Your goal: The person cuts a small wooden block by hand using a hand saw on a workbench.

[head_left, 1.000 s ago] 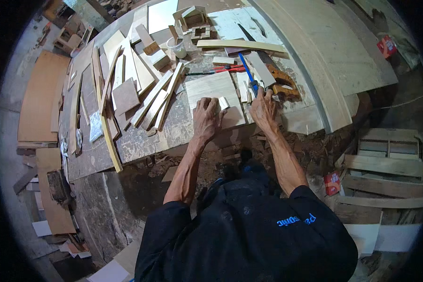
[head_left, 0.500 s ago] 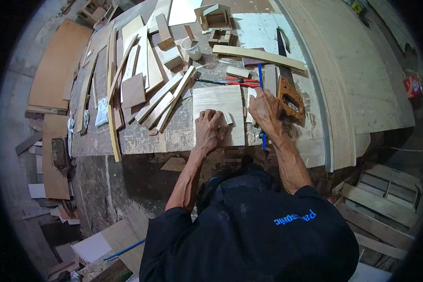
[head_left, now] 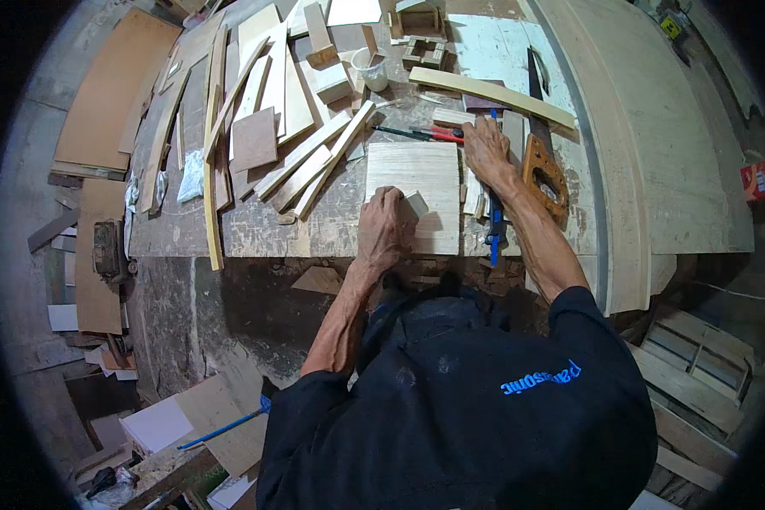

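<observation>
I have the pale square board (head_left: 429,170) flat at the table's near edge, its grain running across. The left hand (head_left: 382,225) rests on its left part, fingers curled down, with a small block (head_left: 416,204) beside them on the board; I cannot tell whether the hand grips that block. To the right, the right hand (head_left: 490,153) is bent over the end of a red-handled tool (head_left: 449,135) and the bar of a blue clamp (head_left: 495,234); its fingertips are too hidden for me to say whether it grasps either.

Blue lettering (head_left: 542,379) runs across the person's dark shirt (head_left: 459,408). At far right I see pale marks on a red package (head_left: 757,182).

The table (head_left: 314,242) is worn and paint-scuffed, crowded to the left with wood strips (head_left: 302,166). A handsaw (head_left: 546,180) lies right of the clamp, and a clear cup (head_left: 370,72) stands farther back. Brown panels (head_left: 119,93) lie to the left, and a slatted wooden frame (head_left: 697,374) sits low at right.
</observation>
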`<state>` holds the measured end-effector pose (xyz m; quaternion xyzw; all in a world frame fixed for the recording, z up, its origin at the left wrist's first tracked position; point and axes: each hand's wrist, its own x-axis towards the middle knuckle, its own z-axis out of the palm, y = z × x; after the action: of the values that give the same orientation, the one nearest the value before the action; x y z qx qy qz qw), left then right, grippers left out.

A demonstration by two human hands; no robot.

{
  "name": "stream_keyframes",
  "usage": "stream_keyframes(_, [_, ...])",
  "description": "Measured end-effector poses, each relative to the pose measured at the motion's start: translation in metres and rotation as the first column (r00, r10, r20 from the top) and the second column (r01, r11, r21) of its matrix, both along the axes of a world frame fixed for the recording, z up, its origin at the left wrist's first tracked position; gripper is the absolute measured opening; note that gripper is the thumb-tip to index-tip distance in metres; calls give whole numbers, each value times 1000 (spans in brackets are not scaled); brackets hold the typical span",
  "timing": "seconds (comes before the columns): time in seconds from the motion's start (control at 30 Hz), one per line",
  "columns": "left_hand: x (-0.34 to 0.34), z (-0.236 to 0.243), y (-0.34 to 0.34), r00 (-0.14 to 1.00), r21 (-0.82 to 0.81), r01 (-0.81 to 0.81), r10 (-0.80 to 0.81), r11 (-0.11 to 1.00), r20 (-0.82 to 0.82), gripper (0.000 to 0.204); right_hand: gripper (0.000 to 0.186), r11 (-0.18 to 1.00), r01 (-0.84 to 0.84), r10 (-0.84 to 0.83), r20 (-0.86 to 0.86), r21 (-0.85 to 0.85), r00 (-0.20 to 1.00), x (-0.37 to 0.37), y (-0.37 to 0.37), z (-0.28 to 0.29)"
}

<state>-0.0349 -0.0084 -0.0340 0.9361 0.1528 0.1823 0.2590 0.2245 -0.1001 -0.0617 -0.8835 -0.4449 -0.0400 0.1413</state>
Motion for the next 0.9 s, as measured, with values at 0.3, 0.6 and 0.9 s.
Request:
stream_keyframes(0.3, [-7, 5, 7, 997, 51, 70, -69, 996, -18, 53, 18, 996, 51, -49, 28, -75, 998, 0, -8, 14])
stream_keyframes(0.6, [0, -3, 16, 990, 88, 129, -123, 988, -69, 49, 22, 991, 127, -113, -241, 43, 964, -1, -9, 55])
stream_keyframes(0.9, [-2, -17, 26, 980, 135, 182, -168, 974, -111, 53, 42, 950, 216, -46, -586, 224, 809, -31, -35, 93])
